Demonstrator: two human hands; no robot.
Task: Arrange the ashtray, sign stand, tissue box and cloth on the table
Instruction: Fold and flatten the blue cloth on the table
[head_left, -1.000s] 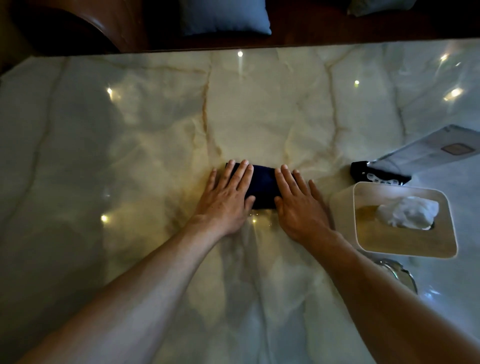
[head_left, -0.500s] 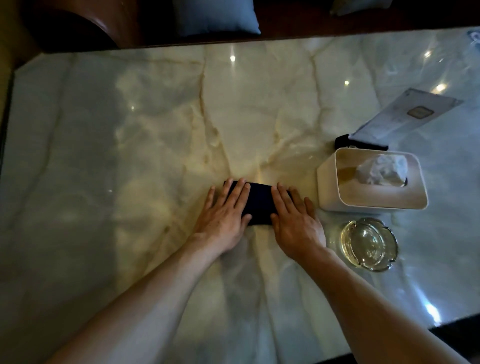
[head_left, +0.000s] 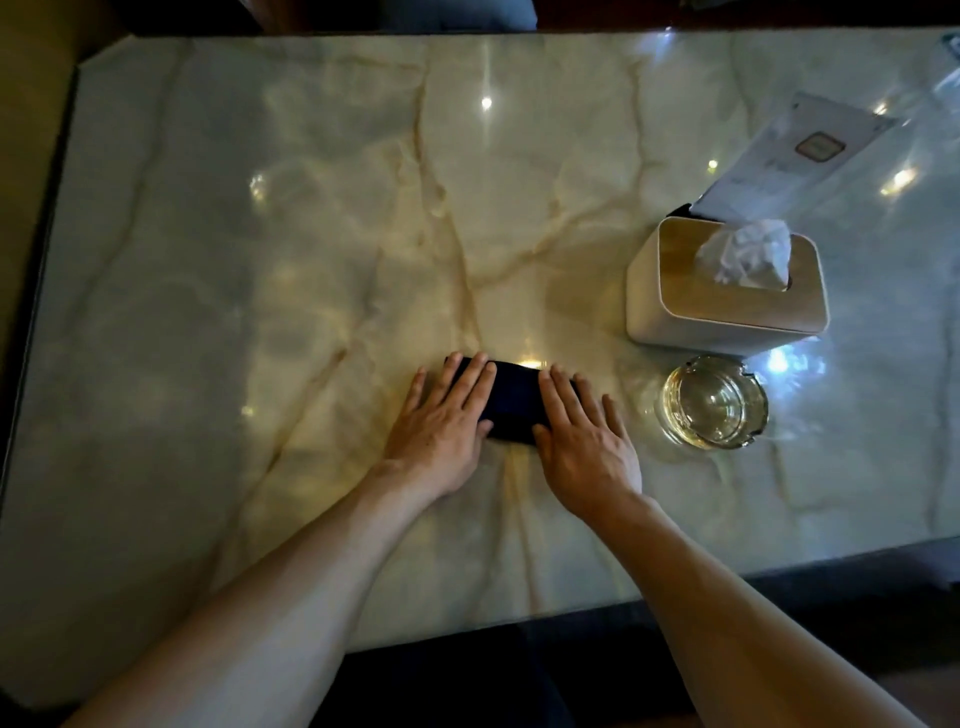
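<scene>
A folded dark blue cloth lies flat near the middle of the marble table. My left hand rests palm down on its left end, and my right hand rests palm down on its right end, fingers spread. To the right stands a clear glass ashtray. Behind the ashtray sits a white tissue box with a tissue sticking out. A sign stand with a white card on a dark base leans behind the box; its base is mostly hidden.
The table's near edge runs just below my forearms, dark floor beyond it. Its left edge has a dark rim. Dark seating with a cushion lines the far side. Ceiling lights reflect on the glossy marble.
The view has pulled back and tilted down, so the ashtray, the tissue box and the near table edge show fully. Both hands stay flat on the cloth.
</scene>
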